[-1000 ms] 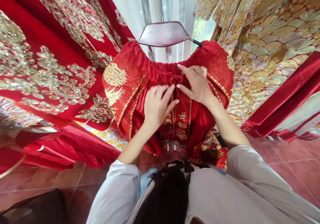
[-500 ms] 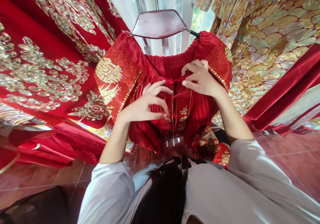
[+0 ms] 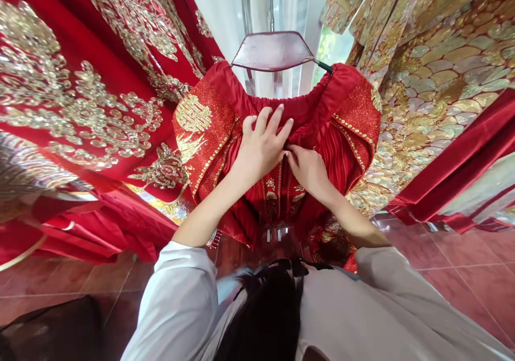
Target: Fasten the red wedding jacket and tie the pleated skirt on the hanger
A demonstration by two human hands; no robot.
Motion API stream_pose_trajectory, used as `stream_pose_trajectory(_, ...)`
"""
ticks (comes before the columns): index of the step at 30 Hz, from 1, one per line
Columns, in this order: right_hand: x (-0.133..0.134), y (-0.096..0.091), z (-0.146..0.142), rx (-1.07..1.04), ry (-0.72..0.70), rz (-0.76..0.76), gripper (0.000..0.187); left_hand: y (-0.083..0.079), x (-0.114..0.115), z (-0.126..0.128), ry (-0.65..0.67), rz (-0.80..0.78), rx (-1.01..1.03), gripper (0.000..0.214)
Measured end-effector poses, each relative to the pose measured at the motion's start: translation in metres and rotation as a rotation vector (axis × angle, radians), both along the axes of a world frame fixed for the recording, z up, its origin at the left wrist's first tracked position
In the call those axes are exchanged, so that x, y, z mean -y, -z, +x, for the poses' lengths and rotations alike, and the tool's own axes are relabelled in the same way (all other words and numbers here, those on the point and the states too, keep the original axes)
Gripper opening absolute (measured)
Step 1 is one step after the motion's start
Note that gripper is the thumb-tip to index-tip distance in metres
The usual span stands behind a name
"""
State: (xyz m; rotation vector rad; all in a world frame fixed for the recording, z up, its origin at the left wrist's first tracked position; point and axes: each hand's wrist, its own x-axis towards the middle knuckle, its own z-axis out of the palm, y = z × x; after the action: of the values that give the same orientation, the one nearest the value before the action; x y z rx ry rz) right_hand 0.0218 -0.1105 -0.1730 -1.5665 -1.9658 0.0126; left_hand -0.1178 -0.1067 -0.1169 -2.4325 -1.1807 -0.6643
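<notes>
The red gown (image 3: 273, 203) hangs from a hanger (image 3: 272, 51) at the frame's centre. The left hand (image 3: 260, 147) lies open and flat on its front, just below the gathered neckline. The right hand (image 3: 309, 172) sits just beside it, curled onto the cloth; whether it grips, I cannot tell. Gold-embroidered red robes (image 3: 80, 87) hang at upper left, a gold-scaled robe (image 3: 438, 82) at upper right.

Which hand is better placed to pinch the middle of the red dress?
Probably the right hand: its fingertips are bunched at the middle of the red dress. The left hand lies flatter, higher up, with its fingers spread.
</notes>
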Motion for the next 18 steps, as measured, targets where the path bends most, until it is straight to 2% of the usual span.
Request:
stream_pose_trajectory(2, -0.005, 0.003, -0.005, -0.093, 0.046, 0.037, 0.032, 0.006, -0.011, 0.005, -0.008, -0.003, -0.029, 0.028)
stream_pose_trajectory(4, -0.011, 0.007, -0.009, -0.199, 0.049, 0.08, 0.032, 0.011, -0.019, 0.004, 0.006, 0.004, -0.053, 0.026)
stream_pose_trajectory(7, -0.022, 0.015, -0.011, -0.445, -0.055, 0.118, 0.029, 0.013, -0.021, -0.004, 0.037, 0.03, -0.075, 0.031)
stream_pose_trajectory(9, -0.026, 0.021, -0.011, -0.645, -0.154, 0.085, 0.029, 0.011, -0.018, -0.01, 0.064, 0.013, -0.074, 0.031)
stream_pose_trajectory(11, -0.026, 0.027, -0.012, -0.799, -0.194, 0.062, 0.028, 0.009, -0.016, -0.015, 0.088, -0.017, -0.06, 0.029)
stream_pose_trajectory(14, -0.02, 0.033, -0.016, -0.849, -0.145, 0.091, 0.026, 0.008, -0.015, -0.017, 0.107, -0.053, -0.02, 0.028)
stream_pose_trajectory(18, -0.011, 0.029, -0.023, -0.743, -0.036, 0.103, 0.026, 0.012, -0.016, -0.014, 0.089, -0.07, 0.041, 0.026)
